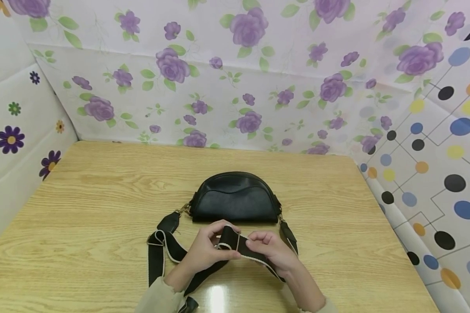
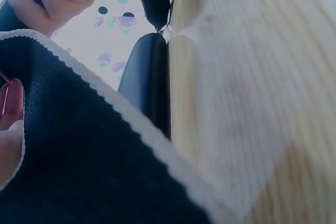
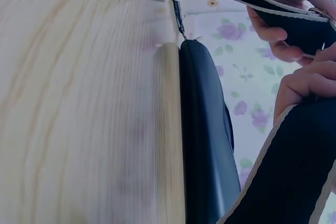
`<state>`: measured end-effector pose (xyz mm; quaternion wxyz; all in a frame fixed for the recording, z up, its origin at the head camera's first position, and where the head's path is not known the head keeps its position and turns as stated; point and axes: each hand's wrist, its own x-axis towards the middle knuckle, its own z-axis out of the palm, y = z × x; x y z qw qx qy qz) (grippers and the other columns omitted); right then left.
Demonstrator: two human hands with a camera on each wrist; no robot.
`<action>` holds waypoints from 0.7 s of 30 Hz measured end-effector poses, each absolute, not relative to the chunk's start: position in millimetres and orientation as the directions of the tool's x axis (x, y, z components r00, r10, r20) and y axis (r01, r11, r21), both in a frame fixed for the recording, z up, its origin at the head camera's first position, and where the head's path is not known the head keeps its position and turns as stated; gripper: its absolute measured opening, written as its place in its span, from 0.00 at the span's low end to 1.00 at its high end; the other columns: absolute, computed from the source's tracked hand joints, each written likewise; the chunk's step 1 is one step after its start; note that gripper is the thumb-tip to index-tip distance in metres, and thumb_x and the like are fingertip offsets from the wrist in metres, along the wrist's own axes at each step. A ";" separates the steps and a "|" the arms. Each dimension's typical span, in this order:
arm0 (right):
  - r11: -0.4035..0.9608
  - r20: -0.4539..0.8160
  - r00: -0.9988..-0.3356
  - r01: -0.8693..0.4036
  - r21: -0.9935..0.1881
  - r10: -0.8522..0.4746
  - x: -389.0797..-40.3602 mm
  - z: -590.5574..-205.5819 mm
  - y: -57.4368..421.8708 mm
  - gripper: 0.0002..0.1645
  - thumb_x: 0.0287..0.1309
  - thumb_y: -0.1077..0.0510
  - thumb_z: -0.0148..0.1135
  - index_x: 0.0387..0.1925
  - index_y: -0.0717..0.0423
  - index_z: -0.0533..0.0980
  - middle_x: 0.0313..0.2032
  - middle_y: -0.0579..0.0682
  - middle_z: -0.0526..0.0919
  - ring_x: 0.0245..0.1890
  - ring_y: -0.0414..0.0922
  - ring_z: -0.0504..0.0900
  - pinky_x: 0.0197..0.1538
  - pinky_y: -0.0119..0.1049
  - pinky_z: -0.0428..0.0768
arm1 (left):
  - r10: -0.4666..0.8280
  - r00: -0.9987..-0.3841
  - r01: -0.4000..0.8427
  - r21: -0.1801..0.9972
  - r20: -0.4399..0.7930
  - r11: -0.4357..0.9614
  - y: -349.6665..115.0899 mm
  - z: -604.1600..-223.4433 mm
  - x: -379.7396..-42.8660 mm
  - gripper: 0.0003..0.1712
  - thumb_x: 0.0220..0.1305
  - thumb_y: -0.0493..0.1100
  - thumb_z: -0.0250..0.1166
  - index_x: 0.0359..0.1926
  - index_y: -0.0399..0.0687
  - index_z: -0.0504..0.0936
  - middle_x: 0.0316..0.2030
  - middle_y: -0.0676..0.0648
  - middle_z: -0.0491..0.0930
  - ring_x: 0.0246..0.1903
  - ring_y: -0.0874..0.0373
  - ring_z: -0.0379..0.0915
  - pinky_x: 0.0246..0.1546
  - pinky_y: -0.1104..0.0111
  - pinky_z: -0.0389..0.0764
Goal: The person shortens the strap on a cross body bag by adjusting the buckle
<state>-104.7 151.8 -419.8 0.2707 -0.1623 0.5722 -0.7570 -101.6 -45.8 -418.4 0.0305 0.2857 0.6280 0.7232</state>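
Note:
A black half-moon bag (image 1: 235, 202) rests upright on the wooden table, its wide black strap (image 1: 207, 274) with pale edging clipped at both ends. In front of the bag, my left hand (image 1: 209, 248) grips a folded loop of the strap between thumb and fingers. A thin metal buckle (image 1: 238, 241) crosses the strap just right of that loop. My right hand (image 1: 272, 250) pinches the strap on the other side of the buckle. The right wrist view shows both hands close together, with the strap (image 3: 289, 166) running down past the bag (image 3: 207, 129).
Left of the hands, a metal slider (image 1: 155, 240) sits on a bent length of strap. Leather end tabs (image 1: 168, 222) join the strap to the bag's clips. Flower-printed sheeting (image 1: 219, 87) stands behind the table (image 1: 102, 208), and dotted sheeting (image 1: 446, 195) on the right.

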 end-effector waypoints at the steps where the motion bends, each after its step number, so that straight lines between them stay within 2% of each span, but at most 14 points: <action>1: -0.202 -0.061 -0.802 0.222 -0.954 -0.594 -104.5 -420.1 150.7 0.11 0.59 0.66 0.51 0.27 0.52 0.78 0.22 0.42 0.78 0.16 0.31 0.70 0.15 0.21 0.66 | 0.411 -0.829 0.317 0.924 0.379 -0.213 -45.1 -419.1 -101.4 0.24 0.41 0.28 0.71 0.42 0.29 0.74 0.37 0.36 0.75 0.33 0.59 0.73 0.27 0.66 0.77; 8: -0.220 -0.052 -0.807 0.222 -0.950 -0.588 -103.9 -421.1 144.6 0.11 0.58 0.67 0.52 0.26 0.51 0.77 0.20 0.42 0.78 0.17 0.32 0.71 0.17 0.22 0.66 | 0.424 -0.821 0.326 0.923 0.384 -0.204 -42.2 -423.6 -100.9 0.24 0.40 0.32 0.73 0.42 0.35 0.76 0.37 0.42 0.76 0.33 0.58 0.73 0.26 0.65 0.77; 15: -0.232 -0.057 -0.797 0.242 -0.942 -0.601 -104.3 -420.8 145.3 0.11 0.58 0.66 0.52 0.26 0.51 0.78 0.20 0.41 0.78 0.16 0.31 0.70 0.17 0.22 0.66 | 0.402 -0.836 0.336 0.927 0.374 -0.165 -43.3 -419.4 -100.7 0.23 0.40 0.31 0.73 0.41 0.34 0.77 0.36 0.41 0.76 0.34 0.59 0.73 0.28 0.66 0.77; 21: -0.190 -0.107 -0.801 0.266 -0.945 -0.589 -104.9 -421.2 151.1 0.11 0.57 0.66 0.52 0.26 0.51 0.77 0.21 0.42 0.78 0.17 0.32 0.71 0.18 0.23 0.68 | 0.371 -0.839 0.360 0.917 0.399 -0.170 -47.3 -416.2 -102.1 0.23 0.39 0.29 0.72 0.40 0.31 0.76 0.36 0.39 0.75 0.34 0.59 0.72 0.29 0.67 0.77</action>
